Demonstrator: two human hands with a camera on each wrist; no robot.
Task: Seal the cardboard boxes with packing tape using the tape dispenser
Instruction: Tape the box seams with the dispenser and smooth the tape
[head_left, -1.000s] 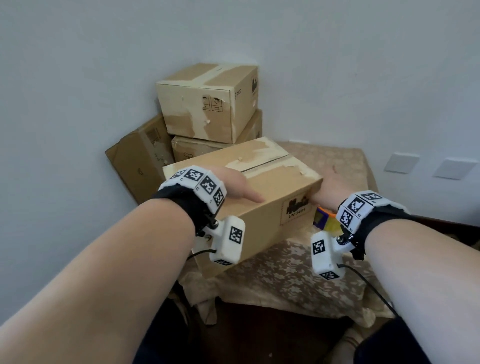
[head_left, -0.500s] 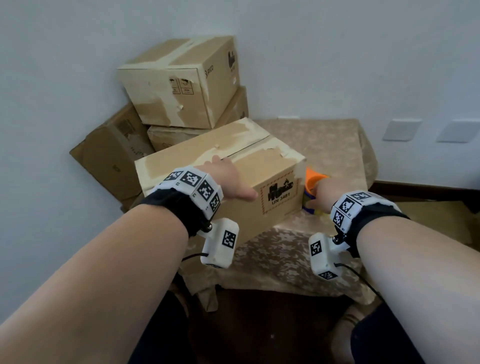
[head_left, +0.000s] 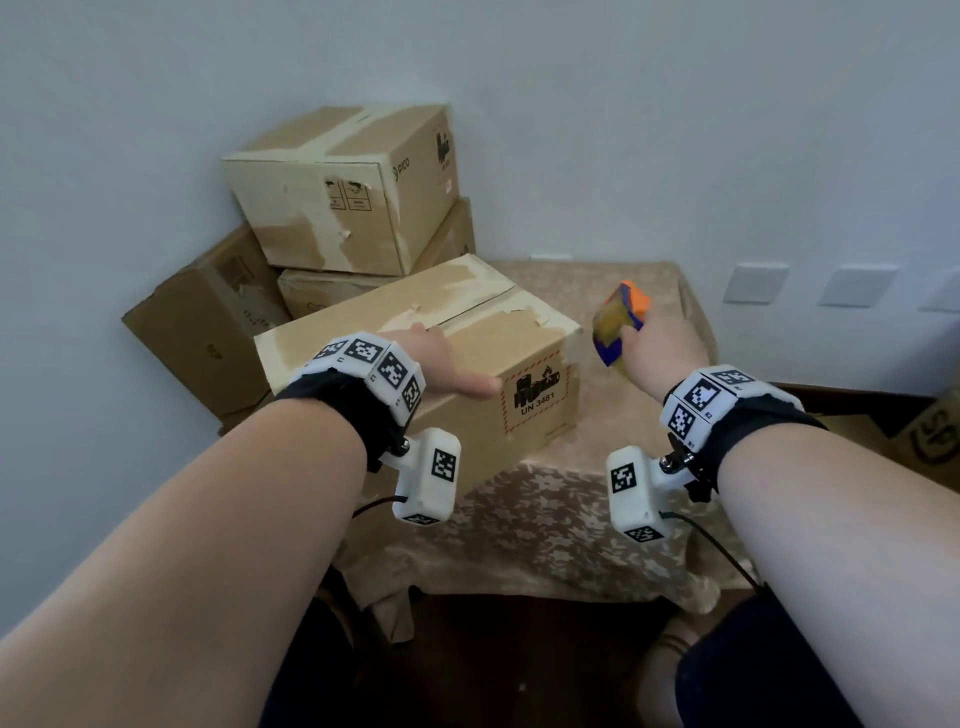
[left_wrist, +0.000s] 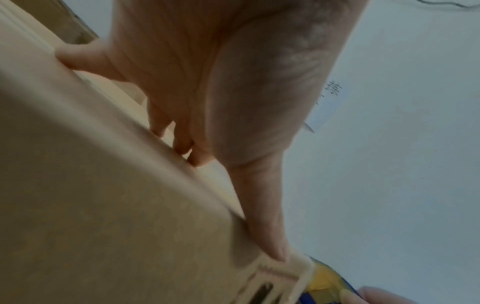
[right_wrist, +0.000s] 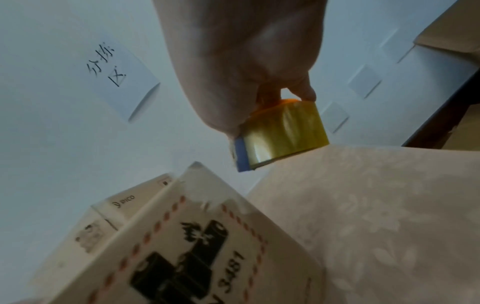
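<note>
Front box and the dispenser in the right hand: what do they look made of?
Front box: matte brown cardboard, with torn glossy tape patches beside its top seam. Tape dispenser, gripped by the right hand: seemingly smooth orange and blue plastic, carrying a shiny translucent yellowish tape roll.

Box (head_left: 415, 358) showing tan w/ red-dashed black label; dispenser (head_left: 621, 325) showing orange/blue, yellow tape; tablecloth (head_left: 545, 530) showing beige floral.

Left hand (head_left: 441, 364) lies flat (thumb stretched out); raised right hand (head_left: 660, 353) keeps a curled grip.
</note>
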